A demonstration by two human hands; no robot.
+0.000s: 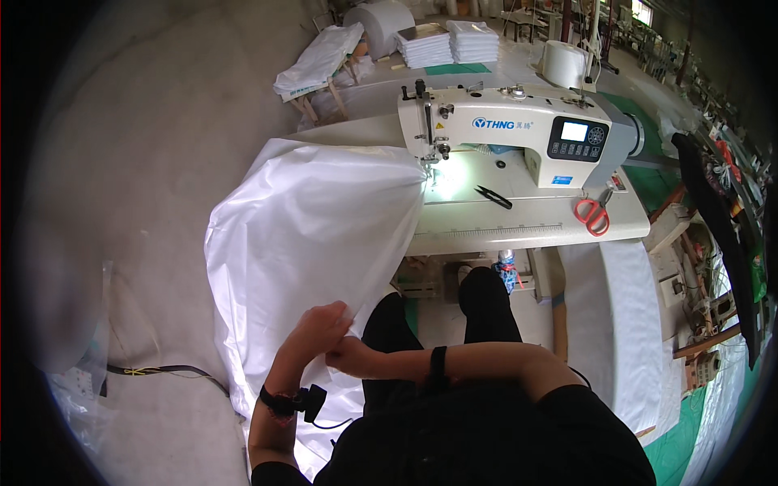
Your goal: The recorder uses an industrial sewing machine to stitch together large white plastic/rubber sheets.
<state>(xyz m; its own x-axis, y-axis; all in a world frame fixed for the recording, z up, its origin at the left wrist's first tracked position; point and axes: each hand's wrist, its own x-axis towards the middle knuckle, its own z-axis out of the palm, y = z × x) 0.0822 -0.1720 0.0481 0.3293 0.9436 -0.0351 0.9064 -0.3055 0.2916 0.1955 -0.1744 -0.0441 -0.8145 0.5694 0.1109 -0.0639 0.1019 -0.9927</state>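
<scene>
left hand (318, 326) + right hand (350, 356) both pinched on edge of white fabric sheet (312, 235) | sheet drapes off counter (519, 227) left of sewing machine (519, 134) | risk: hanging weight slips it from grip, drags on floor (146, 162)

A bare grey concrete floor (154, 138) surrounds a white worktable (519, 227), with daylight from a far window (642, 10).

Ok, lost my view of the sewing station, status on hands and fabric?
Both hands, left and right, pinch the white fabric edge. Fabric hangs off sewing machine table. Nothing between.
</scene>
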